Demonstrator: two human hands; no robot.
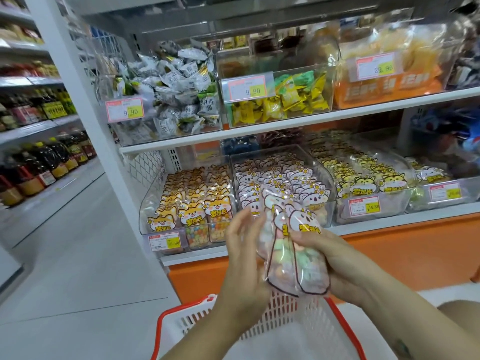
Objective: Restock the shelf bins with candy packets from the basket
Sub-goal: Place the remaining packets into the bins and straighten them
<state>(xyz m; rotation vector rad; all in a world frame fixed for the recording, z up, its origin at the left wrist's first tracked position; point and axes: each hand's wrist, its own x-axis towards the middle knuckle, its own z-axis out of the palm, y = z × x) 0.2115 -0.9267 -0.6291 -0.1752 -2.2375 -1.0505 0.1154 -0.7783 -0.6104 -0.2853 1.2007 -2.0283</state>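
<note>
Head view: two koala-print candy packets (293, 245) stand upright in the right hand (335, 258), its fingers curled round their lower halves. They are above the basket (166, 318) and just in front of the lower shelf's middle bin (327, 203), which holds the same print. The left hand (241, 250) stands beside them, fingers straight and slightly spread, seemingly brushing the wrapper. Best to square both headers, face them forward, then slot them upright into the front row without crushing it.

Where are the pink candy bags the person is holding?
Middle of the head view: the pink candy bags are in the right hand, left hand alongside, above the basket, before the matching shelf bin.
</note>
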